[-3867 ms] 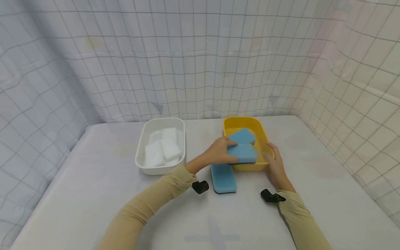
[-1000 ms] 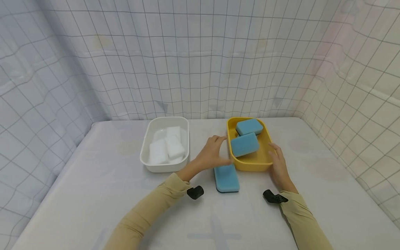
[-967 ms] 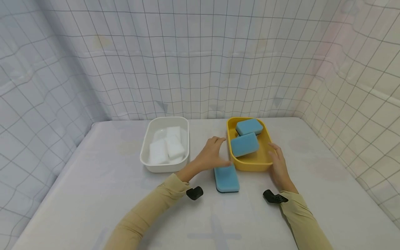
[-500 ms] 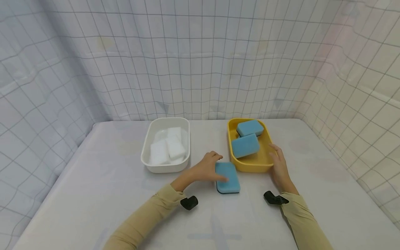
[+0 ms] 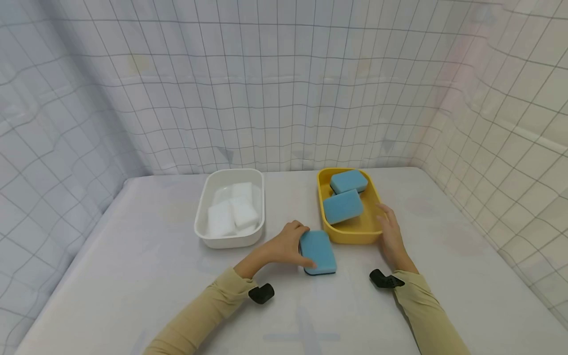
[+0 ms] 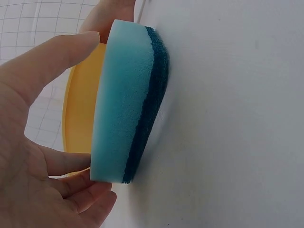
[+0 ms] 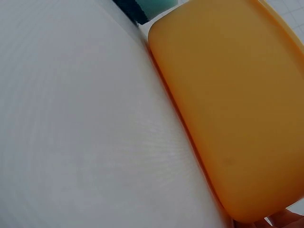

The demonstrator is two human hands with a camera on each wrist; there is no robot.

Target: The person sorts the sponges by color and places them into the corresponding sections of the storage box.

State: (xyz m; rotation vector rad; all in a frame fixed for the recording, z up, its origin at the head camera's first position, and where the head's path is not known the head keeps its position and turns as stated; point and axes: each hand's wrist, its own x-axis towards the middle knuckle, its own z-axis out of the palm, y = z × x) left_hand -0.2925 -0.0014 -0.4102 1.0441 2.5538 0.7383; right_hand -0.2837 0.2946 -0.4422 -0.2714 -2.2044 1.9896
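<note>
A blue sponge (image 5: pixel 320 252) with a dark scouring side lies flat on the white table, scouring side down. My left hand (image 5: pixel 284 245) is at its left side, thumb and fingers spread along its length. In the left wrist view, fingers are at one end of the sponge (image 6: pixel 121 104), while a small gap shows by the thumb tip. My right hand (image 5: pixel 391 239) holds the right side of a yellow tub (image 5: pixel 371 213), fingertips over the rim. Inside the tub lie two more blue sponges, a rear one (image 5: pixel 349 182) and a tilted front one (image 5: pixel 343 207).
To the left stands a white tub (image 5: pixel 262 202) with several white sponge-like blocks (image 5: pixel 220 219) in it. Grid-patterned curtains (image 5: pixel 284 88) rise behind and on both sides of the table (image 5: pixel 133 276).
After laying a sponge in the yellow tub, my left hand has come back toward me and down beside the loose sponge. The right hand has stayed at the tub's side.
</note>
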